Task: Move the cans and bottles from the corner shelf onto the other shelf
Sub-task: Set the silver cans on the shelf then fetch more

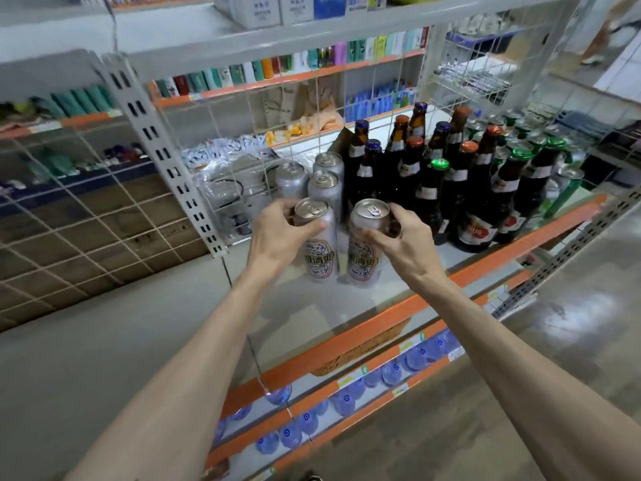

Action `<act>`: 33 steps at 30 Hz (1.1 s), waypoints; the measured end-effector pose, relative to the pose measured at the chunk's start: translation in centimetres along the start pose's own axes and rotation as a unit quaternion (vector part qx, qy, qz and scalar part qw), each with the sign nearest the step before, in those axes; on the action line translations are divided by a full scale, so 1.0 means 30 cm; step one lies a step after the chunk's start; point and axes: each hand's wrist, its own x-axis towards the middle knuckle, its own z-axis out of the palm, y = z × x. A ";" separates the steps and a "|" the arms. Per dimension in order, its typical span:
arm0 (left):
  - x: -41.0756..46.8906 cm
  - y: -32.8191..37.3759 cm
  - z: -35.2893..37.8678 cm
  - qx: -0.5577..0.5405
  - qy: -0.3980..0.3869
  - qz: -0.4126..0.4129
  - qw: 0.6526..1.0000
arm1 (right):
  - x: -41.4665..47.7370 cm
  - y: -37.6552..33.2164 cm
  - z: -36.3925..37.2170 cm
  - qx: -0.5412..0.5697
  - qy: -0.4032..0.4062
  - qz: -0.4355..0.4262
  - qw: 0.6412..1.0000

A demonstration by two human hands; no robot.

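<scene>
Both arms reach forward, left grip [277, 237] clasping the left can [321, 256], right grip [400, 241] the right can [372, 210].

cans [321, 249]: silver, blue-red pattern | bottles [409, 175]: brown | shelf edge [381, 328]: orange

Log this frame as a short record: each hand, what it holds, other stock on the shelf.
left hand: grips left silver can near its top
right hand: grips right silver can near its top
behind them: three silver cans, upright
further right: brown bottles, then green cans
shelf: grey, orange front edge
</scene>
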 end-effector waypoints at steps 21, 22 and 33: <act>-0.854 -0.346 -1.485 0.083 0.298 -0.186 0.933 | -0.467 -1.121 0.920 0.134 -0.345 -0.194 0.908; -0.903 -0.364 -1.549 0.083 0.309 -0.190 0.928 | -0.516 -1.176 0.971 0.141 -0.357 -0.200 0.901; -1.245 -0.597 -2.048 0.094 0.386 -0.225 0.890 | -0.889 -1.584 1.458 0.140 -0.418 -0.272 0.855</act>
